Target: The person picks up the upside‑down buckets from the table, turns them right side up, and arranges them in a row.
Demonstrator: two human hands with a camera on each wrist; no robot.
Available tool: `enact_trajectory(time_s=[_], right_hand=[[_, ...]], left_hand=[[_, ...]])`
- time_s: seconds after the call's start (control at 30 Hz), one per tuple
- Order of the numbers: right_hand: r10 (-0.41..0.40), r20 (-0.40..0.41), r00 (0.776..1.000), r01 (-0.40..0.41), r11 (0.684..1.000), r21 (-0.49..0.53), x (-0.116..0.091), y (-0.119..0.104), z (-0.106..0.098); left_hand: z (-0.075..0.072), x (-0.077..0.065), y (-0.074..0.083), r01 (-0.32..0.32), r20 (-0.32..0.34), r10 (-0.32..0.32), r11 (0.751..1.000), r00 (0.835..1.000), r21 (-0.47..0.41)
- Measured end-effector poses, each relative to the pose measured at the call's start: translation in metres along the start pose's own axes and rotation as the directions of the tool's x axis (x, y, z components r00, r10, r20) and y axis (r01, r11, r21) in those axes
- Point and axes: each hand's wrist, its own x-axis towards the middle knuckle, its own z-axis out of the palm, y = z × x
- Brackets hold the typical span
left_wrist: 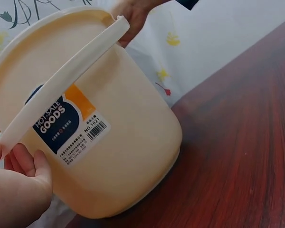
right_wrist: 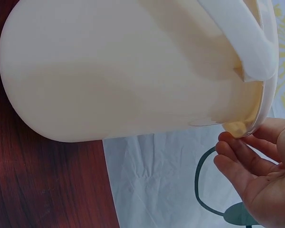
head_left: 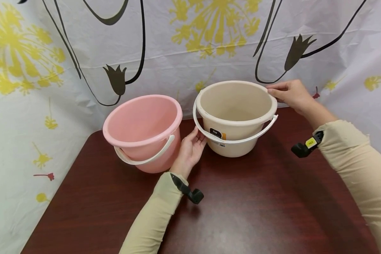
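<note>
A beige bucket (head_left: 231, 148) with a white carrying handle (head_left: 238, 141) stands toward the back of the table, its label (left_wrist: 71, 123) facing the front. At its left side, my left hand (head_left: 192, 146) meets the bend of the handle. In the left wrist view the handle passes between the thumb and the curled fingers (left_wrist: 23, 161). My right hand (head_left: 293, 95) grips the rim at the back right, thumb and fingers pinching it in the right wrist view. Left of my left hand is a pink bucket (head_left: 160, 155), its white handle hanging in front; my left wrist lies close by.
The dark red wooden table (head_left: 241, 204) carries both buckets. A white sheet (head_left: 165, 31) printed with yellow and grey flowers hangs right behind them and along the sides. Each wrist wears a black camera mount (head_left: 190, 192).
</note>
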Motion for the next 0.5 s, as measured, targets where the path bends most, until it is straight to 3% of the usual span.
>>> enact_trajectory(time_s=[0.5], right_hand=[[0.013, 0.008, 1.0, -0.013, 1.0, -0.025, 0.0009, 0.0002, -0.0021]], left_hand=[[-0.002, 0.0003, -0.0035, 0.01, -0.045, -0.005, 0.994, 0.999, 0.112]])
